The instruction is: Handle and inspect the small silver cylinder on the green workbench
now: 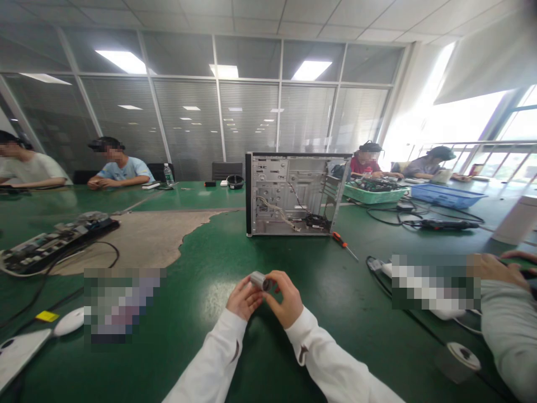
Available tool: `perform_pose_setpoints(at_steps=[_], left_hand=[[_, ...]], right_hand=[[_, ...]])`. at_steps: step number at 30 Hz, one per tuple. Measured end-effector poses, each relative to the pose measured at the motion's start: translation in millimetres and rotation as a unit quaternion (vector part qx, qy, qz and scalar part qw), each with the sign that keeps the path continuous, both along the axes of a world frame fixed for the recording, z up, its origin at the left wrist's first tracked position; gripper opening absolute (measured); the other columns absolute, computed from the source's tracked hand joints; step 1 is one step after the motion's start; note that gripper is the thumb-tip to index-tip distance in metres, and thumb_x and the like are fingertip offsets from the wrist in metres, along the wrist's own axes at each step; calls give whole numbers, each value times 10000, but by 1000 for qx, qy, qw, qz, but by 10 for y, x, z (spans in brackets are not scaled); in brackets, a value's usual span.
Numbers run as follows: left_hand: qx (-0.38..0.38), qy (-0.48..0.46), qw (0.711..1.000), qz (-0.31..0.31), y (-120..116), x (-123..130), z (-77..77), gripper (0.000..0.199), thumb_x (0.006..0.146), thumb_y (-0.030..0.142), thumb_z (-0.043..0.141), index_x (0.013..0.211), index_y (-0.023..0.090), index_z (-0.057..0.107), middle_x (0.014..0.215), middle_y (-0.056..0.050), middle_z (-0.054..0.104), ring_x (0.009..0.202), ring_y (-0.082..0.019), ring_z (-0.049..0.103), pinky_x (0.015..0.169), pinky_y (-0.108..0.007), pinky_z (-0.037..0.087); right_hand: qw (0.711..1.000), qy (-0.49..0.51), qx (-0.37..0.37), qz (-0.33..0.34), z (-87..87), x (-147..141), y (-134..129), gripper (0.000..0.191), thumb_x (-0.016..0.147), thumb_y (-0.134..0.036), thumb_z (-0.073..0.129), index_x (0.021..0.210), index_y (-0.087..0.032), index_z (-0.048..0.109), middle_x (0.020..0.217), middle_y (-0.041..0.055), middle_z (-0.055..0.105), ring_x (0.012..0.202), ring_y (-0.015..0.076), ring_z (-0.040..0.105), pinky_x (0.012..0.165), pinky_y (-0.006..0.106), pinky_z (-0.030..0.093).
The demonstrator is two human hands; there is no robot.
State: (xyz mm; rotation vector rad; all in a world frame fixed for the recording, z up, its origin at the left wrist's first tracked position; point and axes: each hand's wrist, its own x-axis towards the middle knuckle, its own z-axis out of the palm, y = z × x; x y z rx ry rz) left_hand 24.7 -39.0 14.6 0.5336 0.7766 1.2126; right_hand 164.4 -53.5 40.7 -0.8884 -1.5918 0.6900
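A small grey cylindrical part [259,280] is held between my two hands, above the green table [210,358]. My left hand [244,298] supports it from the left with curled fingers. At its right end, the thumb and fingers of my right hand [286,295] close around it. Beyond my hands stands an open computer case [289,193], with cables and a dark part inside. A screwdriver [344,245] with an orange and black handle lies by the case's lower right corner.
Power strips and cables [62,238] lie at the left, near a white mouse [70,321]. Green [375,195] and blue [447,196] baskets stand at the back right. A person's sleeve [503,330] reaches in at the right, near a roll [457,361]. Other people sit farther back.
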Motion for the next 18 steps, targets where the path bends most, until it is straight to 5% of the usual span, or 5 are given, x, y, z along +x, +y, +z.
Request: perform_pose_setpoints(at_steps=[6,12,18], left_hand=[[33,-38,997,-52,1,-58,13,588,662,210,569,1185,208,301,847,-74,620,748,-160,581,664,-284,433],[49,-6,997,-54,18,-57,-17,572,616,211,606,1139,267,382,988,-60,561,860,-183,533,620,-263,426],[95,34,994,-42,10,-24,-23,581,572,197,642,1105,297,434,1086,-59,500,929,-218,485,606,-258,425]], right_hand=[[985,133,-67,-89,-66,-54,98,315,483,-141,652,776,-205,555,692,-3,552,618,125,486,540,223,375],[956,244,-157,-39,-104,-15,170,316,453,-206,697,716,-191,522,635,-13,573,579,114,520,501,210,394],[864,386,-322,22,-155,27,226,329,449,-283,711,692,-173,517,565,-30,570,506,111,545,413,193,390]])
